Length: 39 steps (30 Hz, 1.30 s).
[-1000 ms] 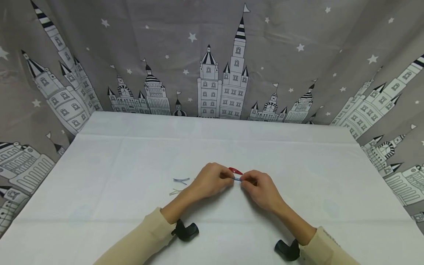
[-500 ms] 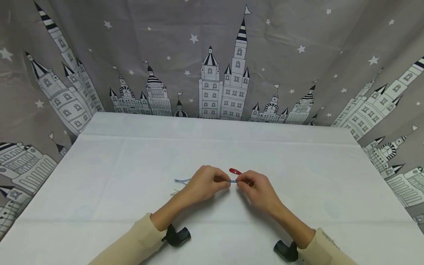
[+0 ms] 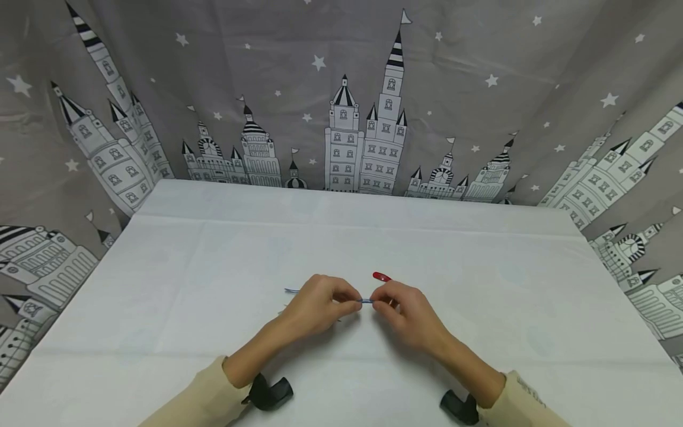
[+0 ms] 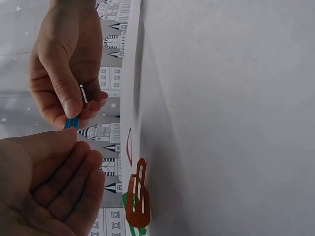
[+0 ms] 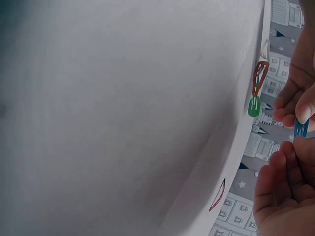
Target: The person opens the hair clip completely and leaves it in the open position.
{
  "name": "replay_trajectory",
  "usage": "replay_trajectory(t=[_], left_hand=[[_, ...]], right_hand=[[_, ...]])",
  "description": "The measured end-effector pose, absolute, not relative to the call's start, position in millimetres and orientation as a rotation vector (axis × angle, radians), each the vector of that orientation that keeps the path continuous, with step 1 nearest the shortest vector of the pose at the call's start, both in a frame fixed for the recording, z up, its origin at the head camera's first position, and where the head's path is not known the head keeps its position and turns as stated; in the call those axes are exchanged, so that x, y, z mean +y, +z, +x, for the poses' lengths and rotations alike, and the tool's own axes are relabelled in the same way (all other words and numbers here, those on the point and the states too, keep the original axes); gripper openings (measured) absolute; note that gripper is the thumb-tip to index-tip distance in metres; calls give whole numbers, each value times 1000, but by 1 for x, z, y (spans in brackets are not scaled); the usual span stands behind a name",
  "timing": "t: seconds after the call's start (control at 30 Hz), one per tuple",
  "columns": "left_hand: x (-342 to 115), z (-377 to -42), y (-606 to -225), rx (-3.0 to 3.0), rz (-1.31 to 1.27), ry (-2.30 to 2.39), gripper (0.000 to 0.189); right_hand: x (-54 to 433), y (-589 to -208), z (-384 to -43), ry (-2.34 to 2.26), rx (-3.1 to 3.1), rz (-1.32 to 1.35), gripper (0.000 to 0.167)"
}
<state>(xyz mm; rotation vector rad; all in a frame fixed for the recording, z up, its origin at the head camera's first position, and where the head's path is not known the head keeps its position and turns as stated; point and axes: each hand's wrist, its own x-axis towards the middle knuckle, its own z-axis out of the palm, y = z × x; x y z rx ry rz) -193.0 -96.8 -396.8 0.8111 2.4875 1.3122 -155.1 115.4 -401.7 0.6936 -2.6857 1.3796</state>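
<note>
A small blue hair clip [image 3: 365, 300] is held up between both hands, one end in each. My left hand [image 3: 320, 305] pinches its left end between thumb and index finger. My right hand [image 3: 408, 311] pinches the other end the same way, its other fingers curled in. Most of the blue clip [image 4: 71, 123] is hidden by fingertips. A thin pale strip [image 4: 83, 93] shows by the right hand's fingers in the left wrist view. Beyond the right hand lies a red hair clip [image 3: 381, 276] on the white cloth.
Past the left hand, the end of a bluish clip [image 3: 290, 290] shows on the white-covered table [image 3: 224, 255]. Wrist views show an orange-brown clip [image 4: 138, 219] overlapping a green clip [image 5: 254, 108], with a pale clip [image 5: 265, 49] close by. A grey castle-print curtain [image 3: 299, 35] hangs behind.
Both hands have shifted left and nearer to the body with the blue hair clip between them. The left hand now covers more of the clips lying at the left.
</note>
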Motion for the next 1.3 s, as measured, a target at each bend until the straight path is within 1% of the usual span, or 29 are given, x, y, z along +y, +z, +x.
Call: replay_trajectory(t=[0.33,0.77,1.0,1.3], left_hand=[[-111,-183,-393,2479,991,1293,4],[-117,-179,-394,2382,1115,1363,5],[-119,-178,-396,2356,1137,1353,5],[-120,-178,-395,2307,1144,1363,6]], right_hand=[[109,-400,-148,1284,-2621,896,12],[108,-401,-142,1267,-2543,1032,16],[108,-404,-141,1251,-2485,1104,17],[109,-404,-140,1294,-2477,1129,17]])
